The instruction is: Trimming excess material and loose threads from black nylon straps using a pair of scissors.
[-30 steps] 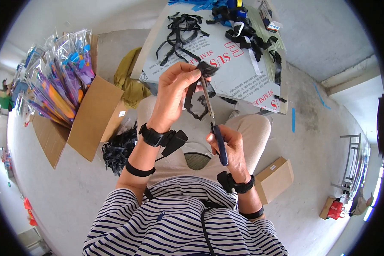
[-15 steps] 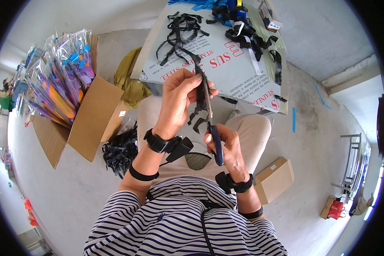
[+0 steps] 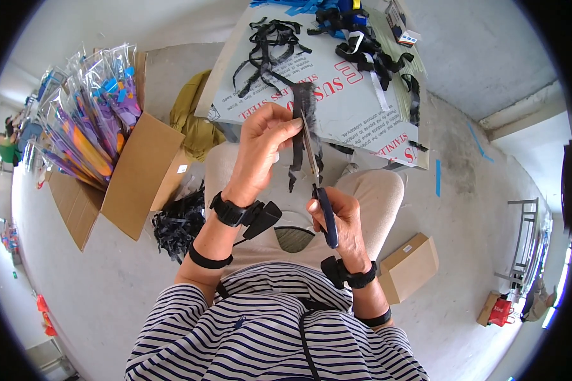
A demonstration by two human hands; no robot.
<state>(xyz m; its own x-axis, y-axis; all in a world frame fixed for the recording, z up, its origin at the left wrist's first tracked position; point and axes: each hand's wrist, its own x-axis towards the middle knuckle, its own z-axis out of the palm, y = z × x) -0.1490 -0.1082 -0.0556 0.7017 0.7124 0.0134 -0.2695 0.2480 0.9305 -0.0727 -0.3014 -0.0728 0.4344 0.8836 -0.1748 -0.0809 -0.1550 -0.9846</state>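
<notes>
My left hand [image 3: 258,147] pinches a black fabric strip [image 3: 304,100] between thumb and fingers, above my lap and in front of the table edge. Its upper part spreads wide and looks slightly blurred, while thin ends dangle below. In my right hand [image 3: 343,219] are scissors [image 3: 326,216] with dark blue handles, the fingers wrapped round them. Their blades point up and away, lying against the strip beside my left thumb. Whether the blades are fully closed is hard to make out. A tangle of black strips [image 3: 274,44] lies on the table beyond my hands.
The table [image 3: 235,101] has a printed protective film. More black straps [image 3: 378,63] and a small box [image 3: 400,28] lie on its far right. An open carton [image 3: 136,171] of bagged purple-orange items stands left, near black scraps [image 3: 179,222]. A small carton [image 3: 410,267] sits right.
The black strip's upper part has swung from narrow to broad, its wide face now showing. My left forearm has shifted slightly left. The scissors have moved only a little.
</notes>
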